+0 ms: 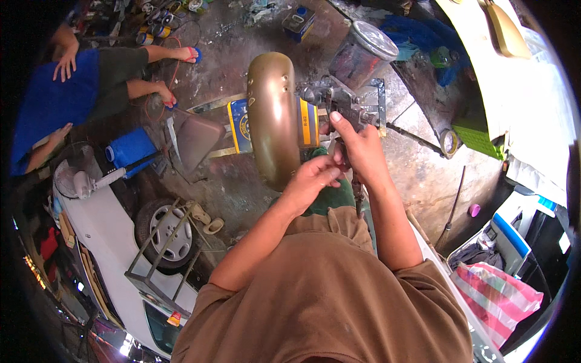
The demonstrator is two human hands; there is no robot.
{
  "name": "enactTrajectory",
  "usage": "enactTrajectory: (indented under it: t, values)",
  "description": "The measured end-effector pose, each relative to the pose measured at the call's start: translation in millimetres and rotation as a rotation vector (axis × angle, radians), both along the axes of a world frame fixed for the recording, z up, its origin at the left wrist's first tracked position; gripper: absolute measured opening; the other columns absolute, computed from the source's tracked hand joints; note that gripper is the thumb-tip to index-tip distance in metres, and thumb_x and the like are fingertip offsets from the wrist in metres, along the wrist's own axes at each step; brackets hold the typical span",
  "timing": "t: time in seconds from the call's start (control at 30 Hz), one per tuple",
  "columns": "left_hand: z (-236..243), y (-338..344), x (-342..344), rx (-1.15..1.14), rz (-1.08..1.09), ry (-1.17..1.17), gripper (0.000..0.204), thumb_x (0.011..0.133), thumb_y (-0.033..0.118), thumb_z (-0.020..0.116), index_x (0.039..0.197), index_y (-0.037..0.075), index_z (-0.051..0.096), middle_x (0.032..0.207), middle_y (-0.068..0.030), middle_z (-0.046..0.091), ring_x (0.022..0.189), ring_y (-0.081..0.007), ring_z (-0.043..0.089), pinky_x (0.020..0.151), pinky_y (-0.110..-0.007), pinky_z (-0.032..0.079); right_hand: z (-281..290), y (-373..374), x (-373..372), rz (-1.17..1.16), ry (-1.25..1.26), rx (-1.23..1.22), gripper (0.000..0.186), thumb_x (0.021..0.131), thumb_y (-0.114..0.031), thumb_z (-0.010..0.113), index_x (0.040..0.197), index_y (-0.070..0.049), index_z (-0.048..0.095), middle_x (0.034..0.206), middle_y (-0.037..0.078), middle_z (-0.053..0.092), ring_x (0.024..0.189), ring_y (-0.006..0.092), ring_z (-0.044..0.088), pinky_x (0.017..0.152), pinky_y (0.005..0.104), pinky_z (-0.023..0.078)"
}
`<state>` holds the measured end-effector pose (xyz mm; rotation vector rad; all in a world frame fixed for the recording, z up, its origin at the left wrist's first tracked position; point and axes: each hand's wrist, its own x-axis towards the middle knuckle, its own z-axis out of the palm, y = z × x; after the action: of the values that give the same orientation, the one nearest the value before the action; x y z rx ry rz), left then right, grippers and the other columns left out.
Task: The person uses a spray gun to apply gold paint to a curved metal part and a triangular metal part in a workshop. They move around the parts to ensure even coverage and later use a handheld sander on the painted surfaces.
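My right hand [363, 148] is closed round the grip of a dark metal tool [345, 153] that looks like a spray gun, its thumb up near the tool's top. Below the hand hangs a dark hose or fitting [358, 196]. My left hand [318, 178] has its fingers bent together at the lower part of this tool; what they pinch is hidden. Just left of both hands stands a glossy bronze curved fender [270, 121], apart from them. Blue and yellow tins [308, 124] show on either side beneath it.
Beyond my hands is dark metal hardware [369, 112], with a lidded clear bucket [366, 51] behind. A brown panel [200, 142] lies left of the fender. Another person [78, 91] in blue is at the far left. A fan [85, 178], wheel [166, 233] and green crate [478, 139] flank me.
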<state>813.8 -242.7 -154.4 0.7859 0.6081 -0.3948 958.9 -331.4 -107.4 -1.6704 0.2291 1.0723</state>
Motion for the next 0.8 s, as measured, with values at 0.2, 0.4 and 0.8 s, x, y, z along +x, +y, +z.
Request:
enactTrajectory:
  t: [0.2, 0.4, 0.8]
  values:
    - [-8.4, -21.8, -63.0, -0.164, -0.103, -0.022, 0.031, 0.107, 0.026, 0.054, 0.132, 0.008, 0.058, 0.120, 0.0004, 0.062, 0.105, -0.0140, 0.059, 0.088, -0.032, 0.048, 10.4, -18.1, -73.5, -0.032, -0.113, -0.027, 0.045, 0.098, -0.048, 0.061, 0.091, -0.006, 0.074, 0.053, 0.001, 0.054, 0.044, 0.0090, 0.048, 0.042, 0.0262, 0.037]
    - [-9.9, -36.2, -145.4, -0.186, -0.149, -0.012, 0.018, 0.106, 0.025, 0.055, 0.113, 0.010, 0.062, 0.109, 0.0010, 0.065, 0.100, -0.0096, 0.061, 0.086, -0.028, 0.049, 18.3, -41.2, -176.8, -0.192, -0.187, -0.019, 0.042, 0.098, -0.044, 0.062, 0.092, -0.004, 0.072, 0.057, 0.001, 0.056, 0.046, 0.0083, 0.049, 0.043, 0.0256, 0.038]
    - [-20.7, -85.1, -273.1, -0.253, -0.397, 0.002, 0.012, 0.104, 0.023, 0.060, 0.108, 0.012, 0.062, 0.104, 0.0016, 0.065, 0.095, -0.0118, 0.062, 0.084, -0.029, 0.049, 10.7, -103.8, -330.3, -0.322, -0.232, -0.052, 0.039, 0.098, -0.041, 0.064, 0.089, -0.003, 0.072, 0.056, -0.001, 0.054, 0.046, 0.0071, 0.047, 0.044, 0.0264, 0.037]
